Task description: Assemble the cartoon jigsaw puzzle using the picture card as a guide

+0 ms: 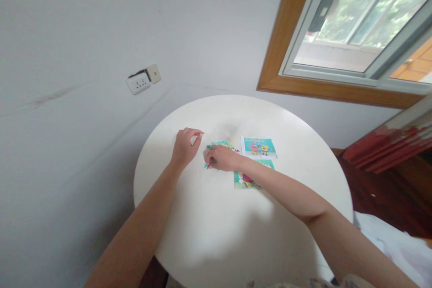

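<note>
On the white round table, my right hand [220, 157] reaches across with its fingers curled down over a jigsaw puzzle piece [207, 165]. Behind that hand lies a loose pile of green and multicoloured puzzle pieces [222, 144]. My left hand [186, 144] hovers left of the pile, thumb and forefinger closed in a pinch; anything between them is too small to make out. A partly assembled puzzle [241, 181] with green and pink parts lies beneath my right forearm, which hides some of it. Just beyond sits a picture card [259, 147] showing a pink and a yellow cartoon figure.
The round table [202, 234] stands close to a white wall [84, 31] with a power socket [138, 83]. A wood-framed window [270, 82] is at the upper right. Red curtain fabric [374, 150] hangs at the right, beside white cloth [394, 243].
</note>
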Motion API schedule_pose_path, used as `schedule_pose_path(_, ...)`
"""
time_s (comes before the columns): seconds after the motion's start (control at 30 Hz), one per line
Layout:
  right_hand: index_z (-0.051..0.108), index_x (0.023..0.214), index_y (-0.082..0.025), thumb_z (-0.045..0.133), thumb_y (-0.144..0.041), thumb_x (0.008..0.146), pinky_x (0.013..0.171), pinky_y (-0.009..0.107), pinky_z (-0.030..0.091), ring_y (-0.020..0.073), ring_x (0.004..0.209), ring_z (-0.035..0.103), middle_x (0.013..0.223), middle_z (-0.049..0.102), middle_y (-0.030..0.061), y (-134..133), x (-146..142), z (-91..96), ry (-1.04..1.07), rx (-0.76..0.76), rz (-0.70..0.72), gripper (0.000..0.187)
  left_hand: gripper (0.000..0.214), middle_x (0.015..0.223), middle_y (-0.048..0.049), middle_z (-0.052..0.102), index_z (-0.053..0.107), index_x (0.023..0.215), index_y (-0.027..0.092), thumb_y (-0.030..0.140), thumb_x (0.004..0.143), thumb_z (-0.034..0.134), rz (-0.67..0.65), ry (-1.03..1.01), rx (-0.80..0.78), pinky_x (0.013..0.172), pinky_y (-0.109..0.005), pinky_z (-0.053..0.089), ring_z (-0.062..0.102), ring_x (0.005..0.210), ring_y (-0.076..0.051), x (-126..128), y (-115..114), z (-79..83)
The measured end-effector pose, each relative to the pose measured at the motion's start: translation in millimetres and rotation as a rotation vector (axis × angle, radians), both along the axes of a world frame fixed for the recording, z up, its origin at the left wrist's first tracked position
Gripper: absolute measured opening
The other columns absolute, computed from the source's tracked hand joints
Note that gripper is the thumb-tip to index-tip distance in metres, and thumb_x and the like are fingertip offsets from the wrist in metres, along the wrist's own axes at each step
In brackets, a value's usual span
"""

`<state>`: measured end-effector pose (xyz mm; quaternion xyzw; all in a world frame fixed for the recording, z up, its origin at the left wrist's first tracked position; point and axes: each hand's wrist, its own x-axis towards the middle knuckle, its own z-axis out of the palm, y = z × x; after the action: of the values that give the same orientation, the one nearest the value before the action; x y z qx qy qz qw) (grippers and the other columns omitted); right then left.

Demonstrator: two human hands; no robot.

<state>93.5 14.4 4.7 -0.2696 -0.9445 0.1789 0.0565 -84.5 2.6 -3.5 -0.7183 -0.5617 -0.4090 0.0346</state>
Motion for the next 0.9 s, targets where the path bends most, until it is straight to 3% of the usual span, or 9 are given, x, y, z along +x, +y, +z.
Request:
schedule_pose_path(0.2,0.070,0.083,-0.013,0.073,-0.013,0.073,0.072,0.022,0.040,0.0137,0.079,0.056,0.079,0.062,0.0029,1,-3,2.6,0.054,-0.055,0.028,0.011,0.019,0.091,-0.0049,0.068,0.064,0.092,0.020,0.027,0.088,0.046,0.000,0.005,-0.005,0.090,-0.038,0.042,0.060,0.092,-0.021,-1,1,-1.1)
schedule_pose_path(0.4,0.068,0.075,-0.014,0.070,-0.008,0.071,0.068,0.021,0.038,0.0130,0.075,0.056,0.075,0.064,0.0012,-15,-11,3.4,0.119,-0.093,0.028,0.008,0.018,0.093,-0.0048,0.068,0.063,0.092,0.021,0.026,0.088,0.047,-0.013,0.009,-0.008,0.092,-0.039,0.041,0.060,0.094,-0.021,0,1,-2.0)
schedule_pose_path(0.63,0.063,0.076,-0.016,0.067,-0.011,0.077,0.062,0.018,0.039,0.0087,0.064,0.057,0.068,0.064,-0.0030,-24,-18,6.5,0.200,-0.202,-0.005,0.006,0.018,0.094,-0.0053,0.067,0.063,0.094,0.020,0.026,0.089,0.046,-0.011,0.001,-0.007,0.092,-0.040,0.041,0.059,0.094,-0.022,-2,1,-2.1)
schedule_pose_path(0.7,0.062,0.081,-0.016,0.064,-0.014,0.080,0.061,0.017,0.041,0.0080,0.061,0.058,0.065,0.063,-0.0045,-18,-9,8.8,0.254,-0.291,-0.027,0.004,0.018,0.092,-0.0052,0.067,0.063,0.094,0.020,0.025,0.088,0.046,-0.015,-0.001,-0.014,0.091,-0.039,0.041,0.059,0.093,-0.022,-2,1,-3.0)
schedule_pose_path(0.77,0.060,0.083,-0.016,0.061,-0.013,0.079,0.059,0.018,0.042,0.0078,0.058,0.058,0.065,0.063,-0.0045,-10,9,12.5,0.355,-0.477,-0.086,0.005,0.018,0.092,-0.0053,0.066,0.063,0.094,0.020,0.025,0.088,0.047,-0.033,0.000,-0.022,0.091,-0.039,0.041,0.059,0.093,-0.021,1,0,-3.9)
schedule_pose_path(0.9,0.061,0.088,-0.015,0.061,-0.019,0.079,0.059,0.019,0.042,0.0089,0.062,0.057,0.072,0.065,-0.0017,3,66,20.9,0.402,-0.523,-0.125,0.010,0.015,0.092,-0.0048,0.066,0.062,0.094,0.021,0.025,0.089,0.048,-0.117,0.019,-0.051,0.091,-0.039,0.041,0.058,0.093,-0.021,13,-3,-4.9)
